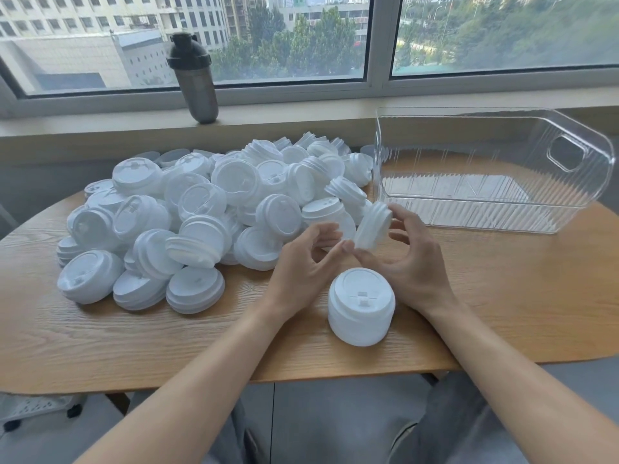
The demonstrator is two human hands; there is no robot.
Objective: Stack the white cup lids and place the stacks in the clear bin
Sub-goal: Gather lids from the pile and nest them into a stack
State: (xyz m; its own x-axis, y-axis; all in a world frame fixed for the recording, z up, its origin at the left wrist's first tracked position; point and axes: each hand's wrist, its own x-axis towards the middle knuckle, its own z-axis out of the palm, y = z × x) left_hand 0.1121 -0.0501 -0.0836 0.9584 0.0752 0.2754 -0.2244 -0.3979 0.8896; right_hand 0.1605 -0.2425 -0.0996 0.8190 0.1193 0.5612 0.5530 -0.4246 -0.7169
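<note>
Early stage. Clear bin (pixel 485 202) holds nothing, far right of surface (pixel 502 296). One short stack (pixel 361 306) stands near the edge; a large loose pile of lids (pixel 201 212) is left. Right hand (pixel 415 262) and left hand (pixel 301 262) together pinch a small tilted lid bundle (pixel 373 229), possibly two or three nested. Lids white, ribbed, thin plastic.

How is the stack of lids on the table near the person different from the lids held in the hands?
The stack on the table stands upright, top facing up, with no hand on it; the held lids are tilted on edge, above the table, gripped by the right hand and touched by the left hand. The table stack looks taller. Both are white cup lids, nested.
</note>
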